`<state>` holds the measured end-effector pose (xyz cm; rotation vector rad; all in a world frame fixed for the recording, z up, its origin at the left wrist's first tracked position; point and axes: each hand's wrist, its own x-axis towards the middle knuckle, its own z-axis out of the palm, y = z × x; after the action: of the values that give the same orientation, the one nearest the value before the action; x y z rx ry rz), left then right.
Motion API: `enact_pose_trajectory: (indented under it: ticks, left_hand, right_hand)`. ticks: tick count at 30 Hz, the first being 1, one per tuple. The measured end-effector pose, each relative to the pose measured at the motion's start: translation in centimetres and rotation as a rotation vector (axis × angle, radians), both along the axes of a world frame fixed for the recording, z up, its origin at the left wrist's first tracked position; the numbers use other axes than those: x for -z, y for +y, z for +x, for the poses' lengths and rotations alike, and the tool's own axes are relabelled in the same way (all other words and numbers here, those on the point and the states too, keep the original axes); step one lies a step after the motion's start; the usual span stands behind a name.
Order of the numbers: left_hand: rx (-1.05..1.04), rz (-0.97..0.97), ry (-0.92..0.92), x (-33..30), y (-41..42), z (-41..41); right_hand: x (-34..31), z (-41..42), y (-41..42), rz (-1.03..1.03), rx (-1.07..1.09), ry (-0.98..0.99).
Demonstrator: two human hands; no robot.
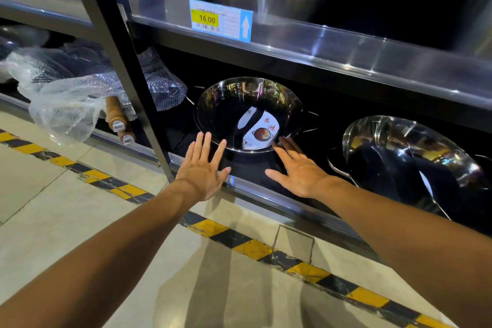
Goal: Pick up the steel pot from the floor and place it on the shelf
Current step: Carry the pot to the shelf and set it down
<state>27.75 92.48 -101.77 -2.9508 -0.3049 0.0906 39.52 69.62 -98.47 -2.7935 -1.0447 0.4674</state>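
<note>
The steel pot (pixel 226 104), a shiny wok-shaped pan with side handles and a white label inside, rests tilted on the bottom shelf (pixel 266 190) in the middle of the head view. My left hand (pixel 203 168) is flat and spread, its fingertips at the pot's front-left rim. My right hand (pixel 298 168) is also spread, fingertips touching the front-right rim next to the label. Neither hand grips anything.
A second steel pot (pixel 404 152) sits to the right on the same shelf. Bubble-wrapped pans (pixel 66 88) with wooden handles lie left of a black upright post (pixel 125 74). A shelf above carries a 16.00 price tag (pixel 219 20). Yellow-black hazard tape (pixel 247 243) runs along the tiled floor.
</note>
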Motion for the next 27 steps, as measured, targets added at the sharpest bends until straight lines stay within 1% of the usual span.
enact_pose_trajectory:
  ticks: [3, 7, 10, 13, 14, 17, 21, 22, 24, 25, 26, 27]
  left_hand:
    - [0.024, -0.016, -0.031, -0.6, -0.8, -0.4]
    - [0.174, -0.059, -0.143, -2.2, -4.7, 0.5]
    - [0.242, -0.171, -0.158, -3.2, -10.8, 1.7]
    - [0.35, -0.306, -0.115, -3.6, -17.2, 1.4]
    - [0.392, -0.304, -0.098, -3.6, -18.9, 1.0]
    - [0.514, -0.158, -0.101, -3.0, -22.5, 1.4]
    - [0.62, -0.082, -0.064, -2.8, -25.0, 3.1]
    - [0.626, -0.089, -0.043, -3.0, -25.5, 3.5]
    - [0.607, -0.094, 0.001, -3.4, -26.5, 3.8]
    - [0.59, -0.103, 0.026, -3.4, -27.2, 3.8]
    - [0.579, -0.113, 0.057, -3.3, -27.8, 3.8]
    - [0.587, -0.09, 0.102, -3.1, -28.3, 3.8]
  right_hand:
    - [-1.4, 0.0, -0.7, -0.004, -0.033, 0.009]
    - [-4.0, -1.0, -4.5, 0.133, -0.077, -0.064]
    - [-5.8, -2.0, -9.9, 0.147, -0.048, -0.189]
    - [-6.3, -2.9, -17.4, 0.094, 0.077, -0.202]
    - [-6.0, -3.3, -20.0, 0.067, 0.136, -0.184]
    - [-4.2, -3.5, -26.8, 0.045, 0.321, -0.21]
    - [-1.9, -1.8, -33.3, -0.029, 0.468, -0.191]
    - [-2.0, -1.4, -34.2, 0.007, 0.529, -0.149]
    - [-2.4, -1.2, -35.3, 0.174, 0.666, -0.06]
    - [-2.1, -1.5, -35.7, 0.223, 0.687, -0.029]
    - [-1.6, -1.9, -36.0, 0.219, 0.663, -0.016]
    - [-0.9, -2.3, -36.4, 0.152, 0.612, -0.008]
